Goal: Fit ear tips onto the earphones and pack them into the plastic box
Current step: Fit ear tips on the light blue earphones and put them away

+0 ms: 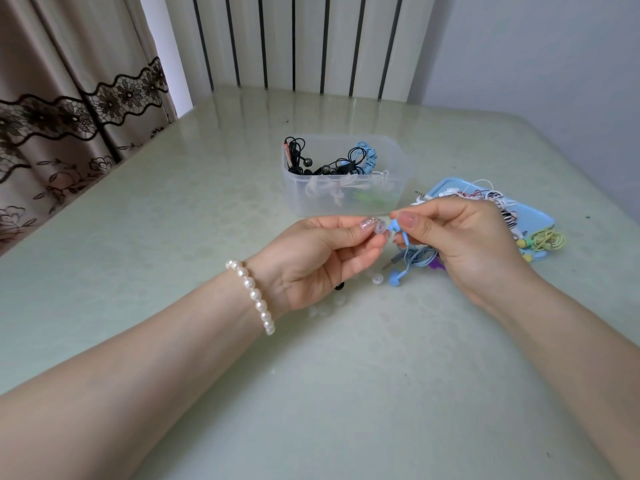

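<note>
On the pale green table I had my left hand pinching a clear ear tip, right hand pinching the blue earbud just before the plastic box; tip-fitting step, next needing aligned pushing

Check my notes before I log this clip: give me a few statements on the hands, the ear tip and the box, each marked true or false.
1. The left hand pinches a clear ear tip. True.
2. The right hand holds a black earbud. False: it holds a blue earbud.
3. The plastic box is empty. False: it holds coiled earphones in black, blue and white.
4. The second blue earbud lies on the table, with a loose ear tip beside it. True.
5. A pearl bracelet is on the right wrist. False: it is on the left.
</note>
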Available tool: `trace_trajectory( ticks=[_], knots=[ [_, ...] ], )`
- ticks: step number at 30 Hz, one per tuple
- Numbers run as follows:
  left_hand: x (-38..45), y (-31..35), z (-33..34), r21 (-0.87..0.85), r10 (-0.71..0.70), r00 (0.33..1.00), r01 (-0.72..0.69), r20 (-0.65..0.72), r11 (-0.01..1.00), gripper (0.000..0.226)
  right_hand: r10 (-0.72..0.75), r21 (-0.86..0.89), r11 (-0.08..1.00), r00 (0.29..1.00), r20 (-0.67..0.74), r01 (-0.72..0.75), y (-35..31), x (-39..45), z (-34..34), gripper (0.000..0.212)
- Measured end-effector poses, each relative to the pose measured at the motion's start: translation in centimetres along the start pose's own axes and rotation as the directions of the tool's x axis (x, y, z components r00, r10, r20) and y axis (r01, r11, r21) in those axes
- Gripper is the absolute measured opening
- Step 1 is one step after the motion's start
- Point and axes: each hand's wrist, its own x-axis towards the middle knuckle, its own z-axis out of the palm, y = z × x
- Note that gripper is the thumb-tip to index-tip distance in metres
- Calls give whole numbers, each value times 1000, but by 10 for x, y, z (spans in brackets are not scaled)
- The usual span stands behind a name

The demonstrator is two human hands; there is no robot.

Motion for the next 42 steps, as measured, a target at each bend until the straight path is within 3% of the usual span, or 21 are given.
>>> trace_trajectory(
  ticks=[8,13,27,42],
  knots=[
    [1,-1,-1,11,-9,1000,10,-12,1000,14,-138,-155,979,990,-33,131,-3,-3,7,15],
    [2,-2,-1,15,-22,1000,22,-23,1000,12,-164,-157,975,986,-37,157,-4,-4,8,12],
    [1,-4,0,4,-4,1000,4,-21,1000,16,-160,-177,972,987,-32,152,1,-2,8,13],
    [-1,-6,4,-43,-6,1000,5,-16,999,17,-161,-237,964,973,-165,120,8,-2,12,20]
  ],
)
